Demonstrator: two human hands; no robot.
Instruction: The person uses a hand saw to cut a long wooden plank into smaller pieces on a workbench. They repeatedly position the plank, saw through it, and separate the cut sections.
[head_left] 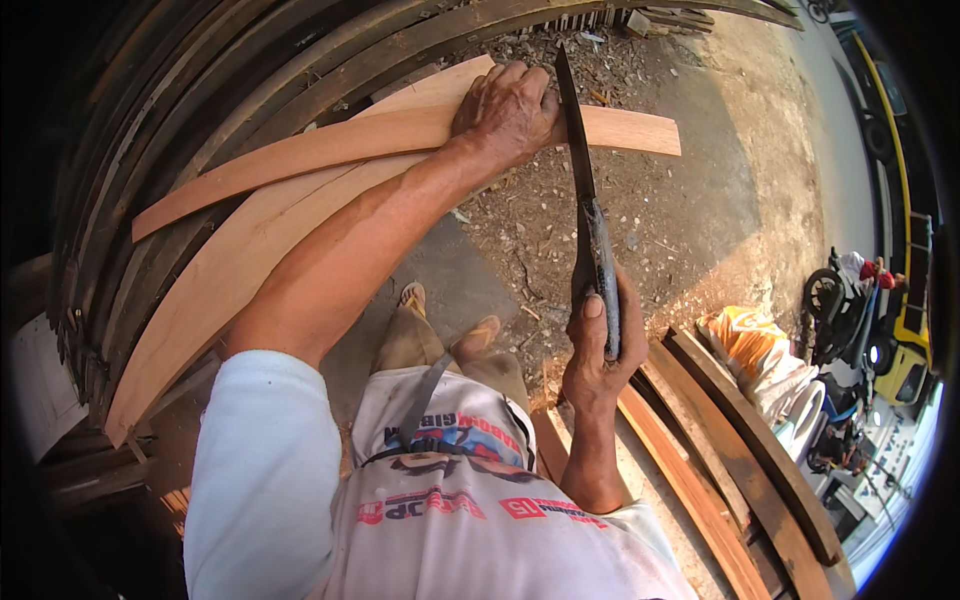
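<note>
A narrow reddish-brown wooden board lies crosswise over a wider light board. My left hand is closed over the narrow board, fingers curled across it and pressing down. Close to its fingertips, the blade of a handsaw crosses this board, whose free end sticks out to the right. In my right hand is the saw's dark, worn handle, with the fingers wrapped round it and the thumb on top. The blade points away from me; whether its teeth have cut into the wood cannot be made out.
Long weathered beams are stacked at the far left, under the boards. Brown planks lie at the near right, beside an orange and white sack. Debris litters the dirt ground. A motorcycle and a yellow truck stand far right.
</note>
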